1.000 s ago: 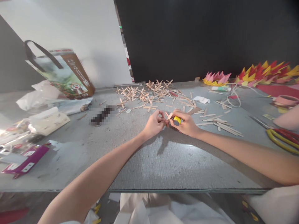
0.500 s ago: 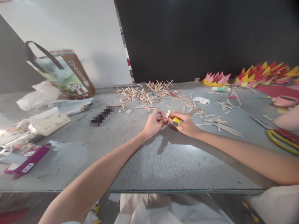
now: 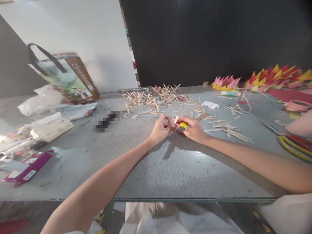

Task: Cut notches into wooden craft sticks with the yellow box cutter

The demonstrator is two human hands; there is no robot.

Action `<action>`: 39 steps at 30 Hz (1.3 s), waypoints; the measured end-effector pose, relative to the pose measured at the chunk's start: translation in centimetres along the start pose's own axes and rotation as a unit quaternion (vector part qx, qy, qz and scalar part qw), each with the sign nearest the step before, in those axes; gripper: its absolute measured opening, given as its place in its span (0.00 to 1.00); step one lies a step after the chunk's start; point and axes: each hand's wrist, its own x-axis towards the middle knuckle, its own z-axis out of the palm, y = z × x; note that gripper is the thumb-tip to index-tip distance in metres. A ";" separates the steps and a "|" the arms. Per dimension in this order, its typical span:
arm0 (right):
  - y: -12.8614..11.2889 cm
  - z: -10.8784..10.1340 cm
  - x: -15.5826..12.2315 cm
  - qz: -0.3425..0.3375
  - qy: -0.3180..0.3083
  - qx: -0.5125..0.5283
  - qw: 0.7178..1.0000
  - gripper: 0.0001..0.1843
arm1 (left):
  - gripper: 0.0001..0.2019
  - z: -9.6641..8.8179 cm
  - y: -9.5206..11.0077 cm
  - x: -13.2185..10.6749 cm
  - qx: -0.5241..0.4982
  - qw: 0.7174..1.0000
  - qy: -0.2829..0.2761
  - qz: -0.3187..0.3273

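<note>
Low over the middle of the table, my left hand [image 3: 161, 128] is closed in a pinch on a small wooden craft stick [image 3: 175, 119]. The stick's pale upper end points up between my two hands; its lower part is hidden by fingers. My right hand [image 3: 193, 129] is wrapped round a yellow and grey tool [image 3: 184, 126], which looks like a utility knife. Its fingertips meet those of my left hand at the stick. Whether a blade is out cannot be seen.
Behind my hands lies a heap of crossed craft sticks [image 3: 156, 99]; loose sticks [image 3: 237, 133] lie at right. Scissors [image 3: 292, 143] are near another person's arm [image 3: 299, 125]. A shopping bag [image 3: 80, 81] and plastic packages [image 3: 29, 169] occupy the left. Folded paper pieces [image 3: 275, 76] stand at the back right.
The stick's upper end has shifted very slightly to the right and down. Both hands keep their grip in almost the same place.
</note>
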 end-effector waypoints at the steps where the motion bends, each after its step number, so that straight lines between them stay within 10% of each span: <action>1: 0.1 0.0 0.0 0.000 -0.003 0.001 1.000 0.03 | 0.23 0.0 0.0 0.0 -0.002 1.000 -0.002 0.000; 39: 0.1 -0.1 0.1 -0.034 -0.004 -0.021 0.999 0.06 | 0.20 0.2 0.2 -0.1 0.010 1.000 -0.009 0.013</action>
